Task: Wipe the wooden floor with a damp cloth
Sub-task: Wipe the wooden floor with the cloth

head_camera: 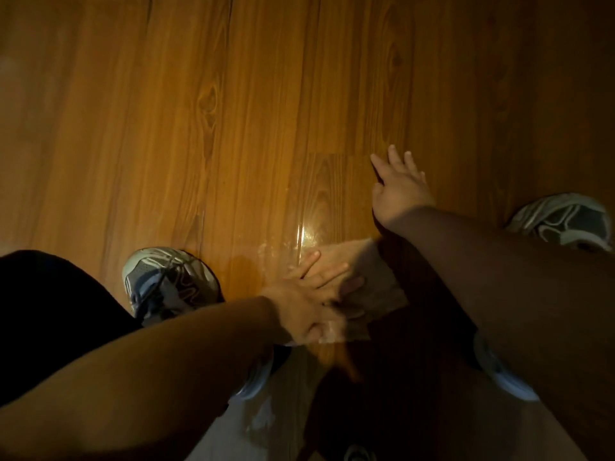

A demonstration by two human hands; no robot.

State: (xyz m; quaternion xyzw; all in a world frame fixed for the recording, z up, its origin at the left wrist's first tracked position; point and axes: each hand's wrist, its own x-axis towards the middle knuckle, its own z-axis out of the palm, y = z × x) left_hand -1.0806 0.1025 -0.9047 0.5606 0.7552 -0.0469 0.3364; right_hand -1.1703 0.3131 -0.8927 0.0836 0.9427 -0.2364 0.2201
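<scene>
At the far left a dark garment (50,311) covers the person's leg, and just beside it a grey and white shoe (169,281) stands on the wooden floor (166,111). Next comes the left hand (309,297), its fingers straight and laid flat on top of a tan cloth (366,261), pressing it to the boards without curling round it. The cloth lies spread on the floor between the 2 shoes, partly in shadow. A wet sheen (307,232) glints on the boards just beyond its far edge. Further right the right hand (399,186) reaches out over bare boards, fingers spread wide and holding nothing; whether the palm touches the wood is unclear. A 2nd shoe (562,221) sits at the far right
</scene>
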